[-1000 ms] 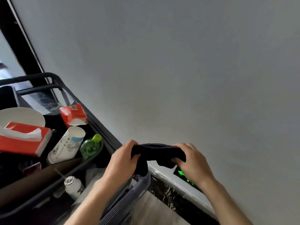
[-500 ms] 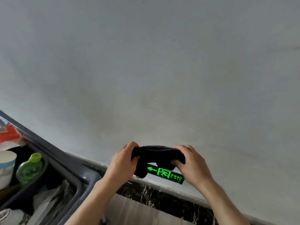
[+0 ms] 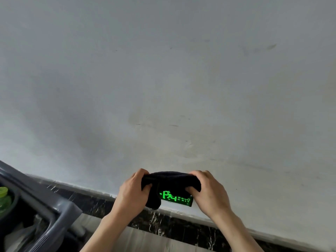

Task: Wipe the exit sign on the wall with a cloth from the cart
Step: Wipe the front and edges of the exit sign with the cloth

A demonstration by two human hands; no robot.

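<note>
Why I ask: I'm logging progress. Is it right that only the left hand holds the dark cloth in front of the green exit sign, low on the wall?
Not quite: the head view shows both the left hand and the right hand holding the dark cloth. It does hang before the green exit sign, low on the wall.

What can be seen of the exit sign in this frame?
The exit sign is a small dark rectangular panel set low on the grey wall, just above the pale skirting strip. It glows green: a running-figure pictogram, "EXIT" and smaller unreadable characters. The dark cloth, held by both hands, covers its top and left end. Whether cloth touches it is unclear.
</note>
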